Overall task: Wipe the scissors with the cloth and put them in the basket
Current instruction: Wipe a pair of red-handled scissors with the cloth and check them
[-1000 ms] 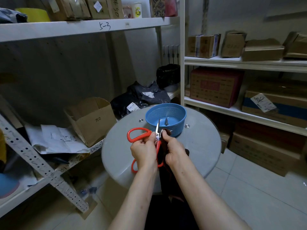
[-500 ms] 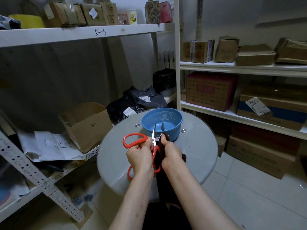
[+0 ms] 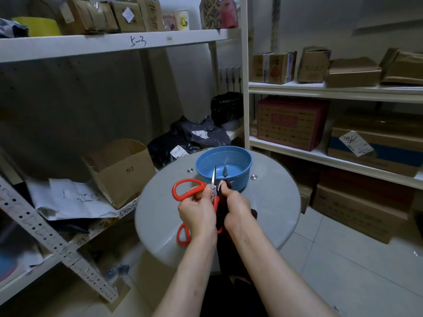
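Note:
Red-handled scissors [image 3: 186,189] are held spread apart above the round grey table [image 3: 274,202], blades pointing toward the blue basket [image 3: 242,156]. My left hand [image 3: 198,213] grips them near the pivot, one handle loop sticking out left, the other showing below my wrist. My right hand [image 3: 235,208] is closed on a dark maroon cloth [image 3: 253,213], pressed against the right blade by the pivot. The cloth hangs down between my forearms. The basket stands on the table's far side, just beyond the blade tips; it seems to hold nothing.
An open cardboard box [image 3: 121,170] and loose papers [image 3: 71,197] lie on the low left shelf. Black bags [image 3: 190,138] sit behind the table. White shelves [image 3: 332,90] with several boxes line the right. A perforated metal strut [image 3: 52,241] slants at lower left. Tiled floor lies right.
My hands and the scissors have stayed over the table in front of the basket. My right hand with the cloth has shifted slightly along the blade near the pivot. The view has tilted a little.

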